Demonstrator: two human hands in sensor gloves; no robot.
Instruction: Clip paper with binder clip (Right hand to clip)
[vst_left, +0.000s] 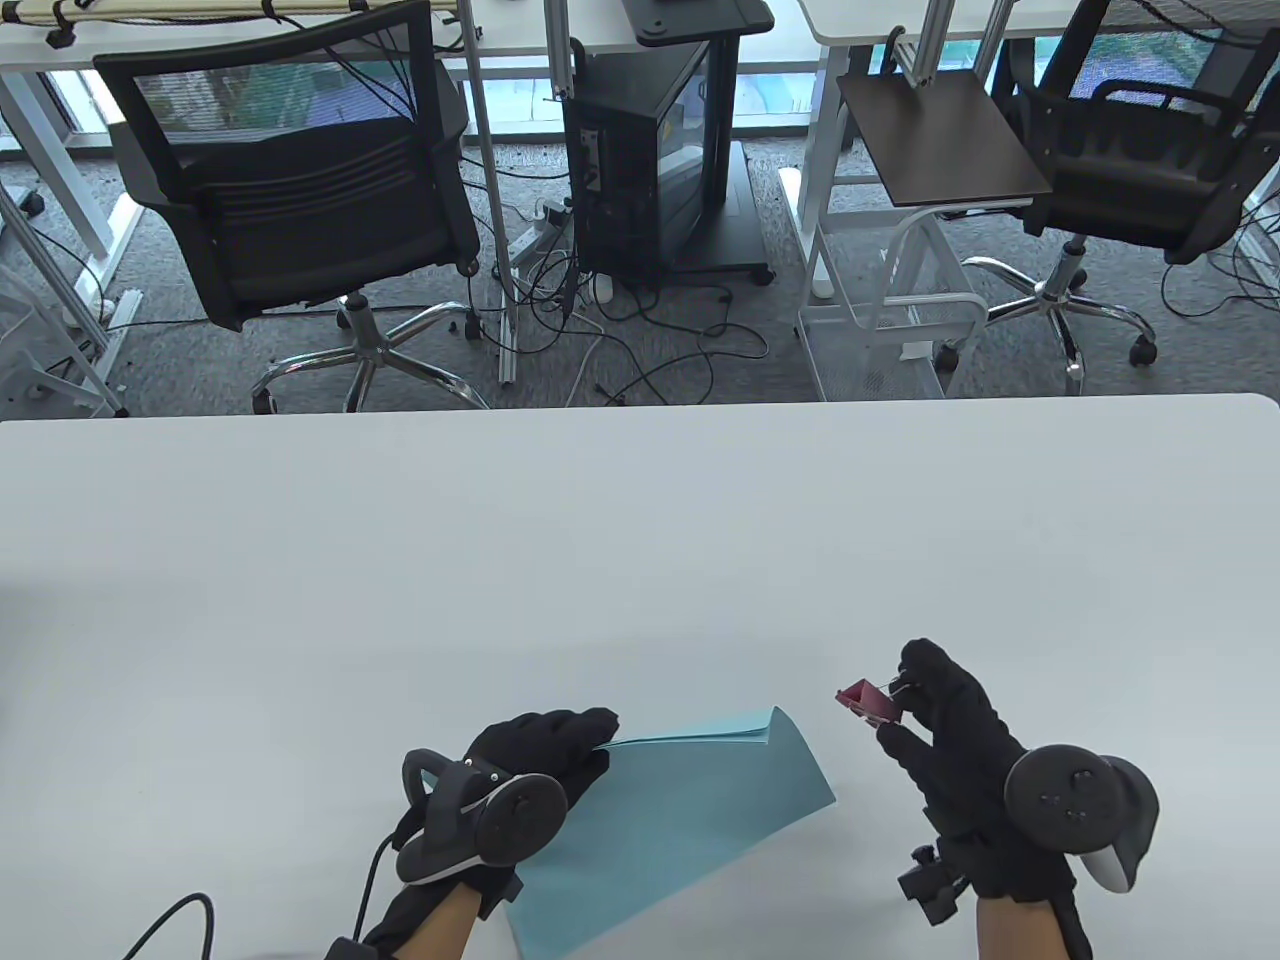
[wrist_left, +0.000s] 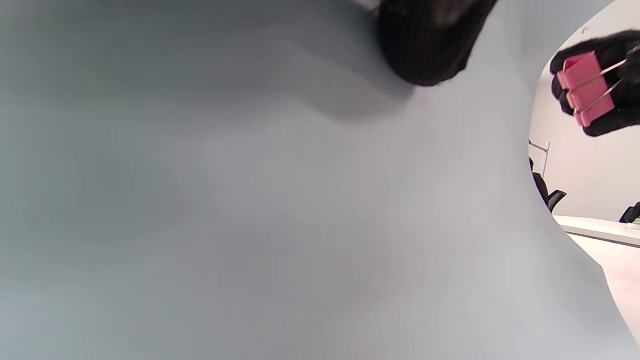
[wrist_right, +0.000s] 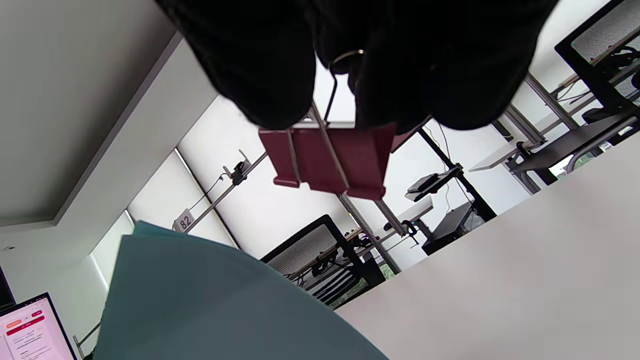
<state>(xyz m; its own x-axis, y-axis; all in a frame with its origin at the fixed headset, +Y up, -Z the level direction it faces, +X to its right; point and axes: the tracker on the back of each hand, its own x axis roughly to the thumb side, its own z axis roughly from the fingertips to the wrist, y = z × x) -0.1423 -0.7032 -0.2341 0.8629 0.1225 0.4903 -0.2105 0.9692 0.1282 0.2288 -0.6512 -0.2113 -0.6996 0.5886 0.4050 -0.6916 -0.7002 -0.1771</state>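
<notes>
A stack of light blue paper (vst_left: 690, 810) is lifted off the white table (vst_left: 640, 540) near the front edge, its far right corner raised. My left hand (vst_left: 545, 745) holds the paper's left edge; in the left wrist view the paper (wrist_left: 250, 200) fills the frame and one fingertip (wrist_left: 425, 45) lies on it. My right hand (vst_left: 925, 705) pinches the wire handles of a red binder clip (vst_left: 868, 700), held in the air just right of the paper's raised corner, not touching it. The clip shows in the right wrist view (wrist_right: 330, 160) above the paper (wrist_right: 210, 305), and in the left wrist view (wrist_left: 585, 87).
Beyond the table's far edge stand two black office chairs (vst_left: 300, 200), a computer tower on a cart (vst_left: 640, 150) and a white wire rack (vst_left: 900, 300) on grey carpet with loose cables. A black cable (vst_left: 170, 920) runs from my left wrist.
</notes>
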